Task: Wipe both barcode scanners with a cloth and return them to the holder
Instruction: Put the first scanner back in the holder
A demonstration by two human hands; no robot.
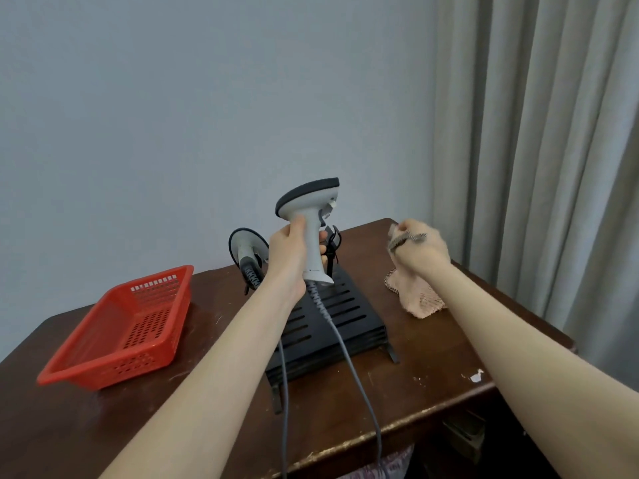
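Head view: the left hand (288, 250) grips one scanner (307, 209) by its handle, long axis upright, above the black holder (332, 326). The right hand (420, 248), fingers curled round the cloth (415, 295), hovers to its right over the counter (224, 340). The second scanner (247, 250) rests at the holder's far-left end.

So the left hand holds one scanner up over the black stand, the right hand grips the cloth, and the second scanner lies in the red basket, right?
Not quite. In the head view the second scanner sits at the far end of the black stand, behind the left hand, not in the red basket. The rest holds: one scanner held up, right hand gripping the cloth.
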